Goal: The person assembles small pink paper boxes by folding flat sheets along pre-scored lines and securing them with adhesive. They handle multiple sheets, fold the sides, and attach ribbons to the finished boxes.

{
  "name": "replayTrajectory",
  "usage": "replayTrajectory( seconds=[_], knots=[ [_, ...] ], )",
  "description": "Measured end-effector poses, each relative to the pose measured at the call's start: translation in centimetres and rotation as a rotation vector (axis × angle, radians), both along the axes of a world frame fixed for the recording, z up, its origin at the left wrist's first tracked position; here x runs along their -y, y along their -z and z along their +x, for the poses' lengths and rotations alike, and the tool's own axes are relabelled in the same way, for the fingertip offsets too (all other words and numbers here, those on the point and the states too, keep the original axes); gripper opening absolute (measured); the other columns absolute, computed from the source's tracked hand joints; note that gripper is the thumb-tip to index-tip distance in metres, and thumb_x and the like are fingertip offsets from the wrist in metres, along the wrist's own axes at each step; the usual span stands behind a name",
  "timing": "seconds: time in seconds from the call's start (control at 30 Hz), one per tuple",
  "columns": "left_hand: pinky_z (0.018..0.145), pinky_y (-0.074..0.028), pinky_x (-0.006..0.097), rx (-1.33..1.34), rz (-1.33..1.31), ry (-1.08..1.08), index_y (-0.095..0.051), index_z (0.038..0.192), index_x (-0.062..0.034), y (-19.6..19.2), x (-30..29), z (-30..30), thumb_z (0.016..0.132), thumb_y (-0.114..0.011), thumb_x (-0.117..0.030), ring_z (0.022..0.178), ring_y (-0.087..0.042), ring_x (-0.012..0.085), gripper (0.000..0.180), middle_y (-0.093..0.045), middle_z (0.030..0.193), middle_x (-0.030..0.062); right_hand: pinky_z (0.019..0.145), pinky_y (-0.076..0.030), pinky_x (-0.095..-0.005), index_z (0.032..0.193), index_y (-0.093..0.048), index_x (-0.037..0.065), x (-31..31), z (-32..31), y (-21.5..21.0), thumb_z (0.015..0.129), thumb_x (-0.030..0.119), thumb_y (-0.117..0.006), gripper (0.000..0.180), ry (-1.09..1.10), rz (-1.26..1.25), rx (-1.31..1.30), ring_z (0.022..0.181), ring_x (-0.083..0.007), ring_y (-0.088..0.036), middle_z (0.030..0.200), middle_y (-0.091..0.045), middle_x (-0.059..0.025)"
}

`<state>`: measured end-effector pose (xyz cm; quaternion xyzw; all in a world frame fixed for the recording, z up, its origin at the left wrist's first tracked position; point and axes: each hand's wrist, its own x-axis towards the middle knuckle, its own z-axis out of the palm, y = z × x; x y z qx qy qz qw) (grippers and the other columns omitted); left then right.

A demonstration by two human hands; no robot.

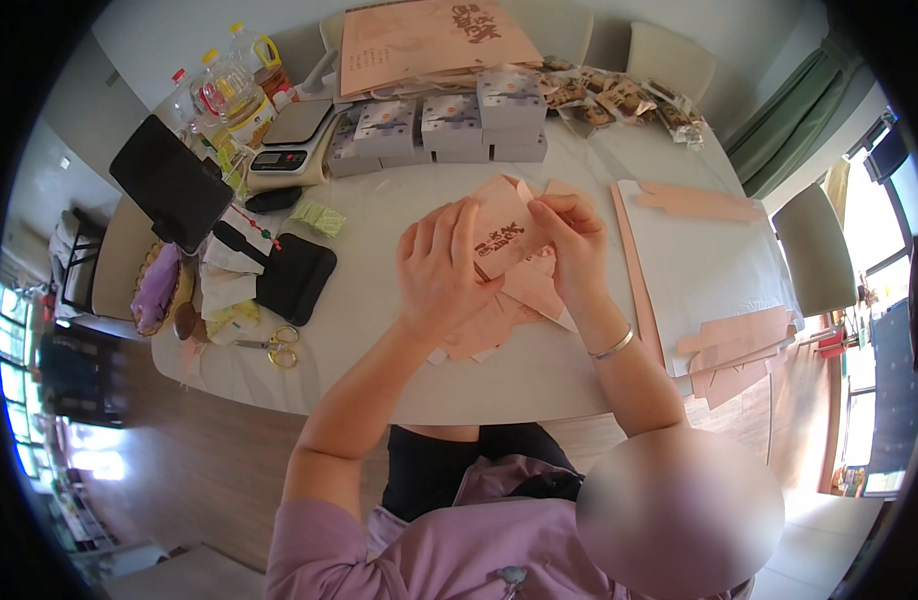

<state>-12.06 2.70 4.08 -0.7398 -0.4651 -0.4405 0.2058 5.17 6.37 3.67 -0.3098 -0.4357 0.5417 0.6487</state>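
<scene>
Above the middle of the table, a small pink paper box (499, 232) with dark printed writing is held between both hands. My left hand (441, 258) wraps its left side, with the fingers lying along the edge. My right hand (573, 240) pinches the box's upper right edge between thumb and fingers. A raised flap shows at the top of the box. Under my hands lie several flat pink paper pieces (479, 332), overlapping each other. A silver bangle (612, 343) is on my right wrist.
Stacked grey-white boxes (451, 122) stand at the back, beside wrapped packets (619, 98) and a large pink bag (419, 48). On the right are a white sheet (707, 255) and pink card pieces (739, 345). At left are a tablet stand (291, 275), scissors (281, 347) and a scale (287, 150).
</scene>
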Motion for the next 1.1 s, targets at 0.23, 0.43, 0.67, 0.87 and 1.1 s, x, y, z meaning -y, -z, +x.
replayTrajectory(
  seconds=[0.23,0.43,0.67,0.87,1.1],
  knots=[
    [0.086,-0.047,0.040,0.002,-0.010,-0.006,-0.051,0.127,-0.0027,0.1,0.0,0.1,0.056,-0.083,-0.019,0.100,-0.061,0.0263,0.080,-0.061,0.116,0.0085,0.062,-0.045,-0.0196,0.090,-0.069,0.003,0.1,0.2,-0.1,0.088,0.004,-0.071,0.004,-0.015,-0.030,0.023,0.075,-0.0045,-0.060,0.086,-0.069,-0.0011],
    [0.080,-0.050,0.040,0.057,0.014,-0.011,-0.051,0.127,-0.0032,-0.1,-0.2,-0.1,0.056,-0.085,-0.020,0.098,-0.062,0.0276,0.080,-0.061,0.116,0.0099,0.069,-0.048,-0.0219,0.098,-0.069,0.000,1.0,-0.7,-0.8,0.090,0.002,-0.068,0.008,0.138,0.307,0.270,0.089,-0.0093,-0.060,0.099,-0.067,-0.0050],
    [0.076,-0.050,0.037,0.126,-0.037,-0.006,-0.052,0.124,-0.0029,-0.4,-0.1,-0.3,0.057,-0.082,-0.018,0.095,-0.063,0.0263,0.075,-0.063,0.112,0.0076,0.078,-0.054,-0.0257,0.104,-0.073,0.003,1.2,-1.2,-0.4,0.083,-0.003,-0.073,0.022,0.329,0.573,0.582,0.098,-0.0178,-0.065,0.113,-0.066,-0.0110],
    [0.078,-0.050,0.037,0.100,-0.011,0.038,-0.052,0.125,-0.0048,-0.2,-0.8,-1.0,0.057,-0.081,-0.018,0.095,-0.063,0.0267,0.074,-0.063,0.113,0.0067,0.090,-0.052,-0.0330,0.111,-0.070,0.002,1.0,-0.5,-1.0,0.086,0.003,-0.071,0.025,0.251,0.652,0.609,0.109,-0.0240,-0.063,0.124,-0.062,-0.0149],
    [0.080,-0.051,0.040,0.072,0.018,0.022,-0.055,0.126,-0.0042,-0.2,-0.1,0.0,0.056,-0.082,-0.019,0.097,-0.064,0.0273,0.077,-0.064,0.114,0.0094,0.095,-0.048,-0.0383,0.135,-0.052,-0.003,0.6,-1.1,-0.8,0.092,0.009,-0.062,0.046,0.237,0.765,0.783,0.115,-0.0335,-0.060,0.143,-0.050,-0.0208]
  ],
)
